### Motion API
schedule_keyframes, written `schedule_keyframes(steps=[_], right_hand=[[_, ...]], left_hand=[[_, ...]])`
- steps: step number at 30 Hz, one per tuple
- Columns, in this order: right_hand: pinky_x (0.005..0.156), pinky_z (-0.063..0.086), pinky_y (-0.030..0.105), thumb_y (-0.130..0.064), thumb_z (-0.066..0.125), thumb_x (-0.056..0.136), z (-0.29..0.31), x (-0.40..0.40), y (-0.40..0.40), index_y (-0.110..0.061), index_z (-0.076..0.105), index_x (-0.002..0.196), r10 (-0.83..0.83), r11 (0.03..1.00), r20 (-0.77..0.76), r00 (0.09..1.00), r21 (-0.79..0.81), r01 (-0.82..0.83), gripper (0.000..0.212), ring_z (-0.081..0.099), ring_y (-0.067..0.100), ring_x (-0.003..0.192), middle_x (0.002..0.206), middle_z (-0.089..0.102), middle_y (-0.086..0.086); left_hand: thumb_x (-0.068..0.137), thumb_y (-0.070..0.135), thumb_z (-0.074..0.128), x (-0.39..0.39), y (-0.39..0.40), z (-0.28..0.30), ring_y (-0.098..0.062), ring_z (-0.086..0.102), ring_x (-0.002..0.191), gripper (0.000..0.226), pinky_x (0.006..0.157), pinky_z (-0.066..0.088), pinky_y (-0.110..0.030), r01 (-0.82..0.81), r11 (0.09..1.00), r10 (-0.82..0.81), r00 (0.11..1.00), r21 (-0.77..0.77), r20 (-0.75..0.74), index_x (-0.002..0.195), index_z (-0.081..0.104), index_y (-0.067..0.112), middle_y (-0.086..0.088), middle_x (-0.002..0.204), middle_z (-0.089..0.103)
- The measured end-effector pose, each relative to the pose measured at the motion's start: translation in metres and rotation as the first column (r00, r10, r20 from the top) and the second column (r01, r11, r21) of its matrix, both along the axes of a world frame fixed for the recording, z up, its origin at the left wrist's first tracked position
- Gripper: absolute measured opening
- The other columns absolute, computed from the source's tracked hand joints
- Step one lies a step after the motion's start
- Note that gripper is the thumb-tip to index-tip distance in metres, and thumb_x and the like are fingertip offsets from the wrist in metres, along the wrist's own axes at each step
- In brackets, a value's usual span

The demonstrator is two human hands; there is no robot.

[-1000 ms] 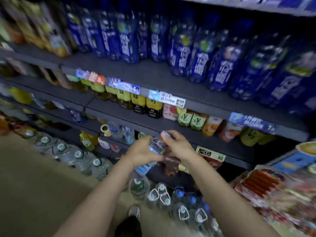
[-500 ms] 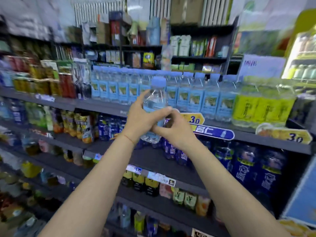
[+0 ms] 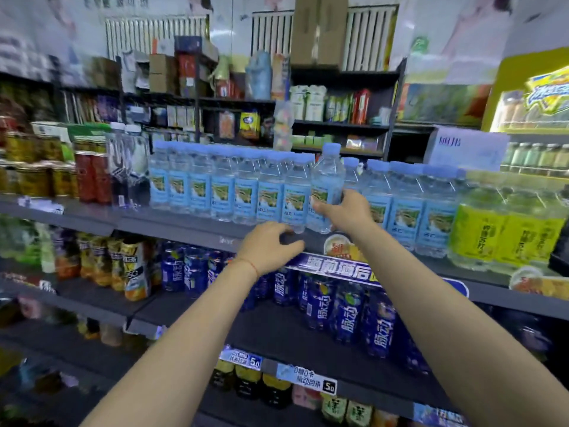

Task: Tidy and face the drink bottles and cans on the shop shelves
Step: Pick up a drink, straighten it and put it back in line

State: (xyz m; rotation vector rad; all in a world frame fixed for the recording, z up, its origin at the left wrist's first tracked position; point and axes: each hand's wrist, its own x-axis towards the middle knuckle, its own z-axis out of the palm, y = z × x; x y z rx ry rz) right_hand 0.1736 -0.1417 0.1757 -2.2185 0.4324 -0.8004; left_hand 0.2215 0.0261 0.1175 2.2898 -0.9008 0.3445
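A water bottle (image 3: 327, 183) is standing slightly raised in the row of water bottles (image 3: 246, 186) on the upper shelf (image 3: 191, 224), right hand (image 3: 345, 211) grasping its lower part. The left hand (image 3: 268, 246), fingers loosely curled and holding nothing, is resting at the shelf's near edge, above blue drink bottles (image 3: 348, 312).

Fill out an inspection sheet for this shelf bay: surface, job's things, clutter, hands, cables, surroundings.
Surface: dark shelf holding a row of blue-capped water bottles.
Job's things: one water bottle, tilted and standing higher than its row, at the shelf front; yellow-labelled bottles to its right; dark blue bottles one shelf down.
Clutter: nothing seen.
Hands: right hand grips the tilted bottle low down; left hand rests on the shelf edge, fingers curled, holding nothing.
Cables: nothing seen.
Surroundings: price tags on shelf edges; cardboard boxes on the rear shelving.
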Motion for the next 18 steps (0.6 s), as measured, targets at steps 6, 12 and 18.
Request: schedule_keyframes(steps=[6, 12, 18], right_hand=[[0.079, 0.057, 0.053, -0.04, 0.069, 0.091, -0.01, 0.023, -0.008, -0.004, 0.054, 0.095, -0.039, 0.999, -0.176, 0.984, -0.023, 0.036, 0.038, 0.062, 0.031, 0.076, 0.087, 0.058, 0.019], [0.062, 0.045, 0.04, -0.016, 0.055, 0.1, -0.002, 0.013, 0.001, 0.003, 0.05, 0.122, -0.19, 0.957, -0.219, 0.957, -0.258, 0.131, 0.03, 0.047, 0.023, 0.065, 0.103, 0.059, 0.022], [0.079, 0.041, 0.032, -0.012, 0.054, 0.098, -0.017, -0.034, 0.039, -0.007, 0.053, 0.126, 0.001, 0.935, 0.146, 0.989, -0.351, 0.051, 0.028, 0.054, 0.026, 0.1, 0.125, 0.047, 0.009]], left_hand=[[0.087, 0.059, 0.05, 0.008, -0.008, -0.009, -0.01, 0.051, 0.101, 0.036, 0.07, 0.038, -0.028, -0.13, 0.991, 0.118, 0.964, 0.035, 0.238, 0.098, 0.069, 0.03, 0.011, 0.099, 0.06], [0.088, 0.057, 0.051, 0.006, -0.013, -0.013, -0.013, 0.054, 0.1, 0.037, 0.07, 0.044, -0.029, -0.145, 0.989, 0.142, 0.96, -0.009, 0.24, 0.094, 0.07, 0.026, 0.009, 0.097, 0.061], [0.089, 0.047, 0.052, -0.021, 0.004, -0.025, -0.026, 0.06, 0.096, 0.037, 0.078, 0.05, -0.036, -0.027, 0.998, 0.039, 0.975, -0.058, 0.22, 0.098, 0.069, 0.016, -0.003, 0.102, 0.066]])
